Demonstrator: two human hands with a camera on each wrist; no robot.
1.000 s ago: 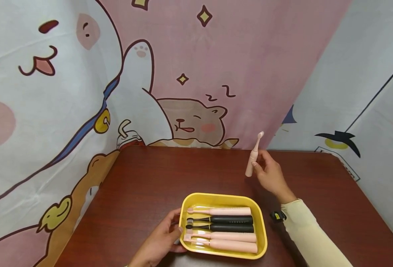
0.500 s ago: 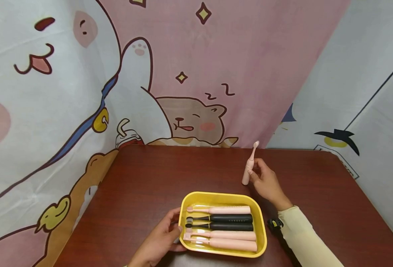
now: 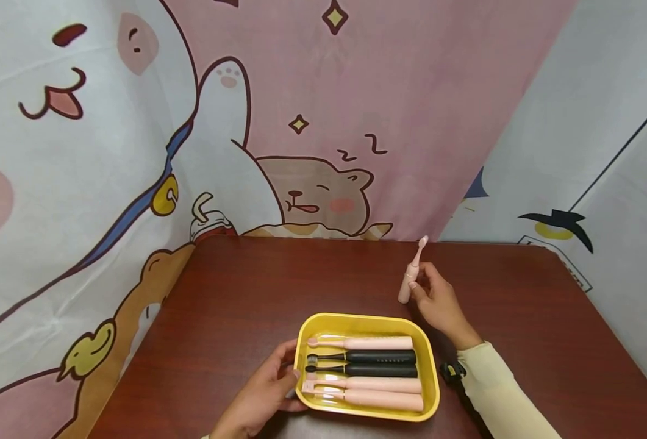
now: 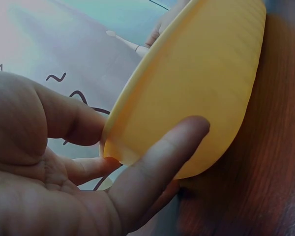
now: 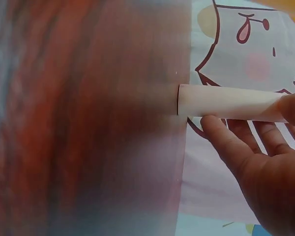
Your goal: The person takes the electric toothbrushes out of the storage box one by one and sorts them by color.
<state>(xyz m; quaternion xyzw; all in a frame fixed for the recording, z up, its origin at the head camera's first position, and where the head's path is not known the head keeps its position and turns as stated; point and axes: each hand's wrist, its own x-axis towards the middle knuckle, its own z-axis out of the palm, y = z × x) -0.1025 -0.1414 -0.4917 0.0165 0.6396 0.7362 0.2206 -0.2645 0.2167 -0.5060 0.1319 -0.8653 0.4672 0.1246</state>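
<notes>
A pink electric toothbrush [image 3: 409, 281] stands nearly upright beyond the tray, brush head on top. My right hand [image 3: 437, 300] holds its handle from the right, thumb on the near side and fingers behind. In the right wrist view the handle's base [image 5: 196, 100] is close to the tabletop. My left hand [image 3: 265, 387] grips the left end of a yellow tray [image 3: 367, 320], thumb at the rim and fingers against the outer wall. Inside the tray, two black electric toothbrushes [image 3: 380, 370] lie between pink ones [image 3: 383, 399], all with heads to the left.
The dark red-brown wooden table [image 3: 246, 292] runs back to a cartoon-printed cloth [image 3: 422, 91] at its far edge and left side. A black wrist strap [image 3: 453, 372] shows at the right cuff.
My right hand has lowered the pink toothbrush toward the table and drawn it slightly nearer and left. In the last half second it has barely moved. My left hand stays on the tray.
</notes>
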